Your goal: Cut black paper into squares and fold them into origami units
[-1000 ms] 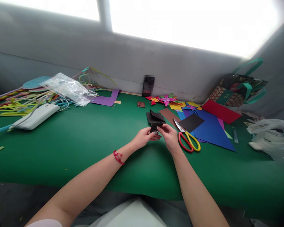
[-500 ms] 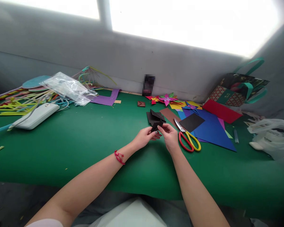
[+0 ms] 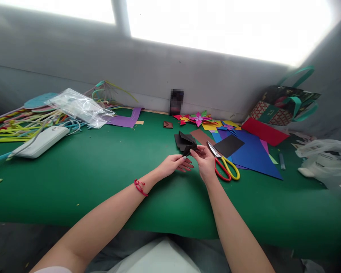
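Between my two hands is a small piece of folded black paper, held above the green table. My left hand pinches its lower left side between thumb and fingers, with the other fingers stretched out below. On its right side, my right hand grips it with thumb and forefinger. Just behind lie more black paper pieces, one with a raised fold; my hands partly cover them. Scissors with one red and one yellow handle rest beside my right hand, blades pointing away.
Coloured paper sheets, a blue one largest, spread at the right. Folded paper flowers and a small brown folded paper lie at the back. Leftward are a white device, a clear plastic bag and pipe cleaners. A gift bag stands far right.
The folded black paper has turned between my fingers and shows a longer pointed shape. My left fingers have spread a little. The whole view has shifted slightly.
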### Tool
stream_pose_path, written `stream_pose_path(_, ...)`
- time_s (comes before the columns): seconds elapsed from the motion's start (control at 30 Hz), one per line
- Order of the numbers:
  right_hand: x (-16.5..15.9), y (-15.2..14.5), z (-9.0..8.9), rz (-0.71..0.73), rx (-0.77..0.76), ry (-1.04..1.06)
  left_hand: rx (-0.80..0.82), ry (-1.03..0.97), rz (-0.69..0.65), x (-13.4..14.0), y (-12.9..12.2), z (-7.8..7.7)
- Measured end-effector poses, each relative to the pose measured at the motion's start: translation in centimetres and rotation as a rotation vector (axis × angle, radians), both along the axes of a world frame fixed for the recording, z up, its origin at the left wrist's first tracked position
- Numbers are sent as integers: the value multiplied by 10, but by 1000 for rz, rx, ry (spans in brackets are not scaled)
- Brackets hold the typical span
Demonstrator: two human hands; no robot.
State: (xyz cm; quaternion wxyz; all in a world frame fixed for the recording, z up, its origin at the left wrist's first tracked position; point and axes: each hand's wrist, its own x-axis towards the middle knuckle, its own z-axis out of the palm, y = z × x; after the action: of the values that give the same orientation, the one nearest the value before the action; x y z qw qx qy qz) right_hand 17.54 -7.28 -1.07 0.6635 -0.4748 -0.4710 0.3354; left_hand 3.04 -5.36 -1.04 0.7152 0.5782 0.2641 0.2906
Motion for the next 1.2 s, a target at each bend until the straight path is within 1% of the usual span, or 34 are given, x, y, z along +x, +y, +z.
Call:
stream_pose_path(0.27,0,2,-2,-3,4,6,95,54,95,6,-2,-8)
stream_pose_path(0.47,1,4,-6,-12,-5,30,213,80,147,8,-3,-13)
stream_pose_path(0.53,2,4,-6,2,-7,38,225,92,138,8,-3,-13)
stream_pose_path(0.7,1,3,-4,38,-5,42,207,110,64,7,-2,-13)
stream_pose_path(0.9,-2,2,-3,50,-21,34,174,119,42,5,2,-15)
stream_pose_path(1.07,-2,2,-2,55,-25,54,156,112,12,5,0,-12)
stream_pose_path(1.2,-2,2,-3,63,-27,68,177,107,8,5,-1,-14)
